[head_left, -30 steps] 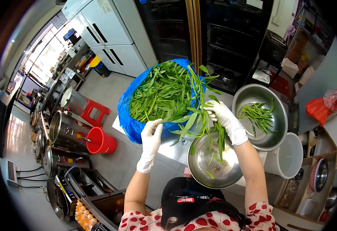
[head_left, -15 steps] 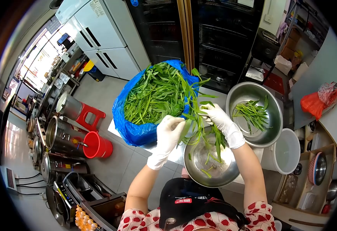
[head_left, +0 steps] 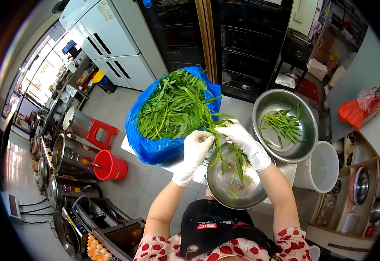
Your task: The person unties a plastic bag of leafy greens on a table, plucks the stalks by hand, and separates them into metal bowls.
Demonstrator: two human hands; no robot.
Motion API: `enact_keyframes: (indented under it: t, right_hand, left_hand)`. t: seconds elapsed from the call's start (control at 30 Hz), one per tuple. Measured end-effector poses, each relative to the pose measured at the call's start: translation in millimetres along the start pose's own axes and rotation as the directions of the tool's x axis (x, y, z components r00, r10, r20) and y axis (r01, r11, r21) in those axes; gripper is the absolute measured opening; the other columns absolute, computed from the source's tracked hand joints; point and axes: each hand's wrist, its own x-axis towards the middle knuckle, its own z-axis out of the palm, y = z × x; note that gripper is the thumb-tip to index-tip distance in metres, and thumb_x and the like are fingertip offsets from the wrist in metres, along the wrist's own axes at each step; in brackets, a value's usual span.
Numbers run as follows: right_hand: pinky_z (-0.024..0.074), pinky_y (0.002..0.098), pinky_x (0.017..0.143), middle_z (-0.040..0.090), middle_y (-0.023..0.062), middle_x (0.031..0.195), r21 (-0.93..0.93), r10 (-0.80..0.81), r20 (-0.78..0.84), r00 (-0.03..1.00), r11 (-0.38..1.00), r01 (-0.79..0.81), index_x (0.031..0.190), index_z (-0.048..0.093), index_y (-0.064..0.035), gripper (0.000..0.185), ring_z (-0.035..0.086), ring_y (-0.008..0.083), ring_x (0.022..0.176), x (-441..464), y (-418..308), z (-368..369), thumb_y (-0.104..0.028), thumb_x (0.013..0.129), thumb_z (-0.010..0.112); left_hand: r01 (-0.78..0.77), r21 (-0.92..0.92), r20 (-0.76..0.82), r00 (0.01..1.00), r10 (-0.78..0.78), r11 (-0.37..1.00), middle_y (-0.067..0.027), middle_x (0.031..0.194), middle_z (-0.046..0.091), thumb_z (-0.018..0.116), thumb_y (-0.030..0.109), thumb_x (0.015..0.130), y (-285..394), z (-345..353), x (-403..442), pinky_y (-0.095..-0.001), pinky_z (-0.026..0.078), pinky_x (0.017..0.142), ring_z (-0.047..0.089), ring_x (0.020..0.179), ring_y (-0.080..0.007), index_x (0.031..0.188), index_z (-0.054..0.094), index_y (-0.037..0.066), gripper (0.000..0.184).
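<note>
Stems [head_left: 240, 165] with long green leaves are being held up between two white-gloved hands, right above the near steel bowl [head_left: 259, 191]. And the gap is being closed: the left hand [head_left: 195, 150], seen apart from the right one a second ago, is now being brought in beside it. Its thumb and fingertips are being pressed together on the stem ends in front of the blue bag [head_left: 148, 152]. The right hand [head_left: 238, 134] is being angled in towards it, fingers curled, with the bunch being pinched between thumb and fingers. Leaves are being left to dangle below, over the bowl, where a few short green pieces [head_left: 232, 193] are lying on the bottom.

Over on the left, the heap of greens [head_left: 172, 106] is still being held by the bag, filled to its opening, and a strand is being trailed over the edge towards the hands. To the right, the far steel bowl [head_left: 300, 150] is being kept in place, its small pile of leafy sprigs [head_left: 282, 124] looking unchanged. Beside it, a white bucket [head_left: 324, 169] is being left untouched.
</note>
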Motion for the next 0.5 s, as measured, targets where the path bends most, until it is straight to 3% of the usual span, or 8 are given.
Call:
enact_keyframes:
  t: [0.13, 0.27, 0.37, 0.5]
  right_hand:
    - [0.0250, 0.0195, 0.041, 0.047, -0.0071, 0.061, -0.025, 0.055, 0.004, 0.998, 0.998, -0.055, 0.079, 0.062, -0.0079, 0.013, 0.036, 0.0017, 0.047, -2, 0, -4, -0.018, 0.084, 0.069]
    - [0.0251, 0.0184, 0.041, 0.046, -0.0069, 0.061, -0.046, 0.073, 0.009, 0.997, 0.996, -0.073, 0.080, 0.062, -0.0071, 0.014, 0.036, 0.0010, 0.046, -1, 3, -9, -0.017, 0.085, 0.070]
    - [0.0230, 0.0202, 0.040, 0.045, -0.0077, 0.057, -0.029, 0.066, -0.016, 0.998, 0.997, -0.067, 0.073, 0.061, -0.0106, 0.016, 0.034, 0.0021, 0.045, -2, 2, -9, -0.019, 0.083, 0.070]
    - [0.0246, 0.0182, 0.041, 0.047, -0.0062, 0.063, -0.002, 0.064, -0.018, 0.998, 0.998, -0.064, 0.086, 0.061, -0.0049, 0.016, 0.035, 0.0007, 0.045, -5, 3, -21, -0.018, 0.084, 0.070]
  left_hand:
    - [0.162, -0.248, 0.099, 0.985, -0.142, 0.955, 0.0008, 0.067, 0.061, 0.073, 0.010, 0.081, 4, -7, 0, -0.0191, 0.042, 0.054, 0.052, 0.058, -0.0054, 0.084, 0.069, -0.002, 0.013]
    - [0.303, -0.269, 0.206, 0.946, -0.252, 0.914, 0.0028, 0.065, 0.060, 0.074, 0.012, 0.080, -3, -21, 5, -0.0184, 0.033, 0.049, 0.044, 0.052, -0.0031, 0.084, 0.072, 0.004, 0.009]
    - [0.365, -0.324, 0.265, 0.921, -0.286, 0.873, 0.0021, 0.065, 0.057, 0.071, 0.012, 0.082, -8, -24, 7, -0.0189, 0.036, 0.050, 0.045, 0.054, -0.0051, 0.084, 0.070, 0.002, 0.010]
    - [0.388, -0.405, 0.307, 0.911, -0.277, 0.828, 0.0025, 0.065, 0.056, 0.071, 0.013, 0.082, -17, -27, 9, -0.0186, 0.035, 0.051, 0.045, 0.054, -0.0050, 0.086, 0.070, 0.002, 0.012]
